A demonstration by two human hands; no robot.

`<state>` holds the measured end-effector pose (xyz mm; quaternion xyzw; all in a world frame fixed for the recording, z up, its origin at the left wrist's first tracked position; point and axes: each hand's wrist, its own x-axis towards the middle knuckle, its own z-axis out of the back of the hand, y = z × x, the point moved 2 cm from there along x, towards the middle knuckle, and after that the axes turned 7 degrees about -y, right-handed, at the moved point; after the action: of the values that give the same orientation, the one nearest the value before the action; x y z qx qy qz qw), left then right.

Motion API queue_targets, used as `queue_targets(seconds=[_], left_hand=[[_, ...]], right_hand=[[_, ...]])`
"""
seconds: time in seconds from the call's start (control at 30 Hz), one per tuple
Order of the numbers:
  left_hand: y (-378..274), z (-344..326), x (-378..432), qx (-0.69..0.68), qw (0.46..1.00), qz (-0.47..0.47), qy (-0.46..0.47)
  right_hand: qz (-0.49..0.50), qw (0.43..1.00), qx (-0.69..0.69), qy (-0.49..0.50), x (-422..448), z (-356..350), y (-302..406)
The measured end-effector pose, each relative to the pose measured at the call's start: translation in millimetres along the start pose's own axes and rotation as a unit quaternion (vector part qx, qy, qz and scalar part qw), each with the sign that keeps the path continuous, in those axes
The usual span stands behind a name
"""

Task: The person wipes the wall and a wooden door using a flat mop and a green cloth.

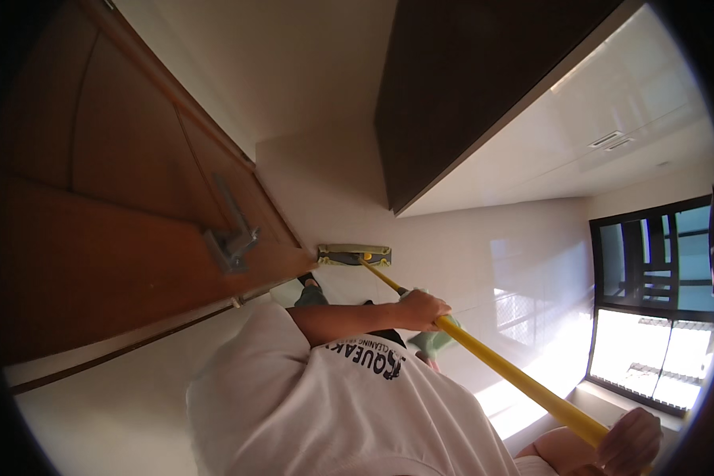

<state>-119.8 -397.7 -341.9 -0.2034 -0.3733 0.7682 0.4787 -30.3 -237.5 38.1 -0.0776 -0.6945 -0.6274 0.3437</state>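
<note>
A flat mop lies against the pale floor near the lower corner of the wooden door, its yellow pole running diagonally to the lower right. My left hand is closed round the middle of the yellow pole, by a dark collar. Toward the pole's upper end, at the lower right of the view, my right hand grips it; its fingers are partly blurred. A green cloth-like item shows beyond my white shirt, just below my left hand; what bears it cannot be told.
A brown wooden door with a metal lever handle stands at the left. A dark panel juts in from the top, beside a glossy white surface. Black-framed windows are at the right, with bright light on the floor. A foot shows near the door.
</note>
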Motion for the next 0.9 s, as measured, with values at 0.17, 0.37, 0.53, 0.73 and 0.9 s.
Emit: queue_targets(seconds=[0.17,0.37,0.53,0.73,0.9], left_hand=[[30,8,-3,0.044,0.997,-0.063,-0.019],[108,46,-2,0.063,0.994,0.032,-0.085],[235,83,-20,0.144,0.920,0.231,-0.281],[268,86,-26,0.120,0.934,0.247,-0.229],[129,15,9,0.041,0.979,0.145,-0.136]], right_hand=[[0.082,0.993,0.084,0.009,-12,-9,-21],[0.125,0.983,-0.020,-0.134,-99,13,-85],[-0.012,0.981,-0.046,-0.190,-25,-45,-209],[0.007,0.989,-0.065,-0.129,-18,-44,-223],[0.074,0.978,-0.138,-0.140,-47,4,-89]])
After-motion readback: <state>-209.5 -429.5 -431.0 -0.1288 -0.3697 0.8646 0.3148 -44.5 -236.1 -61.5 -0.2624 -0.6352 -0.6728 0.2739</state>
